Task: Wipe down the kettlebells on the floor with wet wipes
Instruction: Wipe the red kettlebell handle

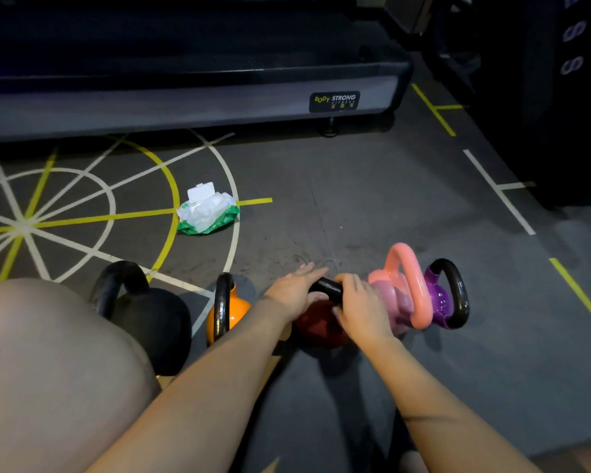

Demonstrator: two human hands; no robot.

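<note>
Several kettlebells stand in a row on the floor: black [147,315], orange [236,310], red [316,327], pink [401,291] and purple [442,298]. My left hand [292,290] rests on the left end of the red kettlebell's black handle [328,288], fingers stretched forward. My right hand [362,310] grips the right end of that handle, fingers curled over it. No wipe shows in either hand. A green and white wet wipes pack [207,209] lies on the floor beyond, lid flipped up, a wipe bulging out.
A treadmill base [185,104] runs across the far side. Dark gym equipment [567,97] stands at the far right. My bare knee [55,363] fills the lower left, next to the black kettlebell. The grey floor carries yellow and white lines.
</note>
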